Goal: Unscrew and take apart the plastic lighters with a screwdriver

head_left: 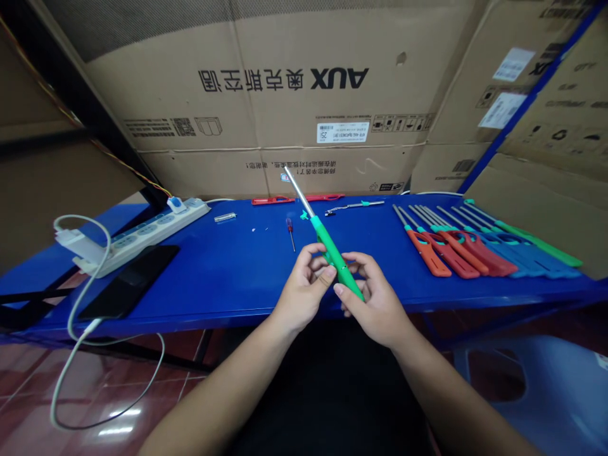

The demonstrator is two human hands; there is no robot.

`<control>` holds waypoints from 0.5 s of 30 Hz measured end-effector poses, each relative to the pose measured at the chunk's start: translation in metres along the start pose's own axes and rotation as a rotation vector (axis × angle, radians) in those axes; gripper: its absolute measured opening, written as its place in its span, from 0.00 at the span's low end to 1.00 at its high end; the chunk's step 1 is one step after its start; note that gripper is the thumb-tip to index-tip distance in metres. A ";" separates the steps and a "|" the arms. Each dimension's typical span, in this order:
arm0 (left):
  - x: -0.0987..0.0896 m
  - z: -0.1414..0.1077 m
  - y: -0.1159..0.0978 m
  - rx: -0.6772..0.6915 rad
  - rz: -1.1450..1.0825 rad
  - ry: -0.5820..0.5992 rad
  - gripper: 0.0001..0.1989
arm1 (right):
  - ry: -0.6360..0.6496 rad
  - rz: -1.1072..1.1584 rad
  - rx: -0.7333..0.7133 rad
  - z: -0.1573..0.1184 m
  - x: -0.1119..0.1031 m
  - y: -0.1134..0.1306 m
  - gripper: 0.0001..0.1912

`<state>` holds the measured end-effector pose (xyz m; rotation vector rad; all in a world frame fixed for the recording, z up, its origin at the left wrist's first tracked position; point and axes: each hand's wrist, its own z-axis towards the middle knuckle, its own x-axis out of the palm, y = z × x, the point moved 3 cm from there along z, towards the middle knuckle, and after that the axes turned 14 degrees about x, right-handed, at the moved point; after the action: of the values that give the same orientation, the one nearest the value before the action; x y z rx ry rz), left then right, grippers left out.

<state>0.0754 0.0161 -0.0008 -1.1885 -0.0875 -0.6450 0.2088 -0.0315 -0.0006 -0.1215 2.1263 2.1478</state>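
A green long-necked gas lighter (336, 253) is held tilted above the front of the blue table, its metal tube pointing up and to the left. My left hand (310, 282) grips it around the trigger part, thumb on the near side. Around the lower end of the handle, my right hand (373, 291) is closed with the thumb pressed along it. Beyond the hands lie a small screwdriver (290, 234), a small teal plastic piece (304, 215) and a thin metal lighter tube with wires (363, 204). Red lighter shell pieces (273, 201) rest at the back.
At the right, several finished-looking lighters (456, 253) in orange, red, blue and green lie in a row. A power strip (142, 234) and a black phone (130, 282) with a white cable occupy the left. A small metallic part (225, 217) lies nearby. Cardboard (266, 126) walls the back.
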 end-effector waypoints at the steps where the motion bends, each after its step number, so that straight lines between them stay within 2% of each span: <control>1: 0.001 0.000 0.000 -0.004 0.002 0.007 0.25 | -0.025 -0.068 -0.007 0.000 -0.001 0.001 0.24; 4: 0.002 0.003 -0.001 -0.037 0.029 -0.015 0.22 | -0.162 -0.401 -0.104 -0.003 -0.005 0.006 0.23; 7: 0.002 0.005 0.000 -0.083 0.054 -0.125 0.19 | -0.219 -0.706 -0.167 -0.005 -0.004 0.010 0.24; 12: 0.004 0.005 0.001 -0.135 0.008 -0.174 0.20 | -0.177 -0.721 -0.172 0.001 -0.004 0.012 0.31; 15: 0.001 0.003 0.000 -0.126 -0.016 -0.242 0.23 | -0.154 -0.673 -0.060 0.003 -0.011 0.012 0.36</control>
<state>0.0769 0.0183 0.0007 -1.3857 -0.2643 -0.5242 0.2180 -0.0291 0.0132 -0.5657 1.6183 1.7466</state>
